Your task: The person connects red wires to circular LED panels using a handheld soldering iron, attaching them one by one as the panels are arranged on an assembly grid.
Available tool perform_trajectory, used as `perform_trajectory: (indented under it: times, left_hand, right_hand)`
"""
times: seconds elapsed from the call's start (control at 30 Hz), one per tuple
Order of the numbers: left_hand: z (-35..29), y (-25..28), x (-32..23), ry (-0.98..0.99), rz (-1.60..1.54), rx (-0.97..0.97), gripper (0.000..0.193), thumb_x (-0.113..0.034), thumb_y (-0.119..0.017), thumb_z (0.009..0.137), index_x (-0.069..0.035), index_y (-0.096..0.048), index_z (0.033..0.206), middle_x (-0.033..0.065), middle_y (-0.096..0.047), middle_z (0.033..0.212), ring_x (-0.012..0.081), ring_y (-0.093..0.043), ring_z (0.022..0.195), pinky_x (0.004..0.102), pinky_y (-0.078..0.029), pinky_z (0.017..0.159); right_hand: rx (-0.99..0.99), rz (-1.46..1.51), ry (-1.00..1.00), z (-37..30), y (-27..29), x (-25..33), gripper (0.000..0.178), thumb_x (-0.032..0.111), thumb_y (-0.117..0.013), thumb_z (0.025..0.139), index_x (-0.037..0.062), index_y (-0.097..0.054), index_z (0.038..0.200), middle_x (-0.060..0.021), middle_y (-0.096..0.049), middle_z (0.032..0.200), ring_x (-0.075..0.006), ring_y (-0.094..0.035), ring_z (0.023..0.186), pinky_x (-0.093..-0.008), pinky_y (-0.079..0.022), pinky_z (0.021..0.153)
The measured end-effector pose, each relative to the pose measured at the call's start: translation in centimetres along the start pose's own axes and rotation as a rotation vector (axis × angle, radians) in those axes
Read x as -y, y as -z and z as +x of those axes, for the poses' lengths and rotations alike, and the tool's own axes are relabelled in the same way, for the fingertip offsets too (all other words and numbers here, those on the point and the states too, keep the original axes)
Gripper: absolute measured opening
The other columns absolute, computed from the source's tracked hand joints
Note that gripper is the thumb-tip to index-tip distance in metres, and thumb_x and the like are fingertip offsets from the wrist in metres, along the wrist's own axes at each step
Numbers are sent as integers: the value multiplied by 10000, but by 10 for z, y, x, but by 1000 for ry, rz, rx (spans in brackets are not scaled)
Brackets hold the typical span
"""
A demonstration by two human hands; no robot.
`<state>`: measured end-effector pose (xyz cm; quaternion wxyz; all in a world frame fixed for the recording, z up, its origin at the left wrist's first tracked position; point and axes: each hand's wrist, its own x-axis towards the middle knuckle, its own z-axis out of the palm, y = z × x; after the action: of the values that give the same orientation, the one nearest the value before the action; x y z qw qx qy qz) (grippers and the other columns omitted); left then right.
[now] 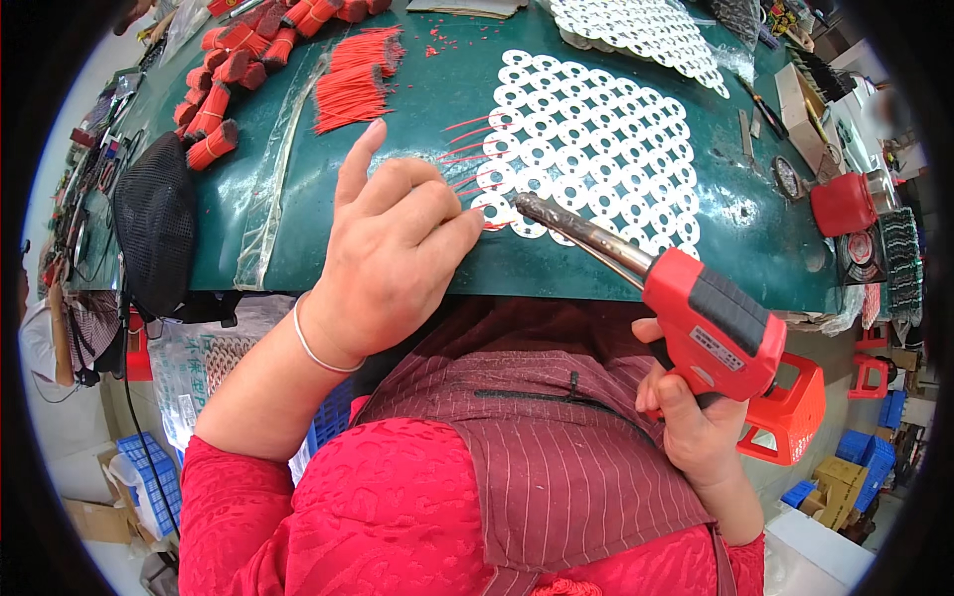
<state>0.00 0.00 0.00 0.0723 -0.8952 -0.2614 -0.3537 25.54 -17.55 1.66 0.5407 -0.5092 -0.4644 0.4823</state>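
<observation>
The soldering gun (711, 323) is held above the table's near edge, its long axis slanting from the red-and-black body at lower right up to a dark metal tip that points left and away from the person. That tip hangs over the lower left corner of the white panel (596, 149) — a flat, slightly skewed sheet of joined, ring-shaped discs. The right hand (696, 427) is clamped around the gun's handle.

The left hand (393, 233) is curled, one finger raised, its fingertips beside the panel's left edge; whether they pinch a wire cannot be told. Thin red wires (467, 150) stick out leftward from that edge, roughly side by side.

On the smooth, glossy green table (318, 219) lie a pile of loose red wires (358, 79), thick tied bundles (214, 114) with dark ends — and a black mesh cap (157, 223).
</observation>
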Motion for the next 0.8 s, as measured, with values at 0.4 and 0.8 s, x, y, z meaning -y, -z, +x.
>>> perform_trajectory:
  times: [0.4,0.8]
  left_hand:
    - [-1,-1,2,-66,-74,20,146,-28,-763,718,-94,-731,843,0,-542,714,181,-601,771,519,-377,1109]
    - [-1,-1,3,-71,-107,20,145,-22,-748,705,-77,-718,836,20,-557,736,201,-610,800,521,-409,1092]
  right_hand:
    - [76,-246,59,-6,5,1,577,186,-658,977,-8,-385,1446,-228,-580,1303,-91,-552,699,-295,-535,642]
    - [18,-36,18,-6,-4,4,525,49,-677,944,-40,-458,1414,-198,-621,1314,-244,-609,1206,-347,-476,1012]
